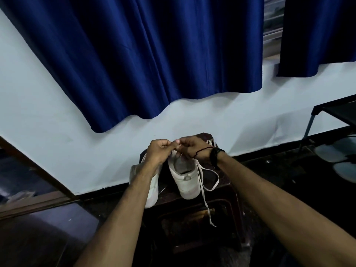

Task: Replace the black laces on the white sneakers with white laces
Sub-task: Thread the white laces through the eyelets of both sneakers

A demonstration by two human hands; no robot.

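Note:
Two white sneakers stand on a dark stool [221, 191], heels toward me. The right sneaker [185, 180] has a white lace [209, 186] looping out on its right side and hanging over the stool's front edge. My left forearm partly covers the left sneaker [153, 191]. My left hand [160, 150] and my right hand [192, 147] meet above the right sneaker's tongue, fingers curled, both pinching the white lace. Another bit of white lace [211, 142] shows behind my right wrist. No black lace is visible.
A pale wall [57, 141] with a dark skirting runs behind the stool, and a blue curtain [144, 54] hangs above. A dark table frame [335, 114] and a fan [339, 157] stand at the right. A wooden door frame [32, 166] is at the left.

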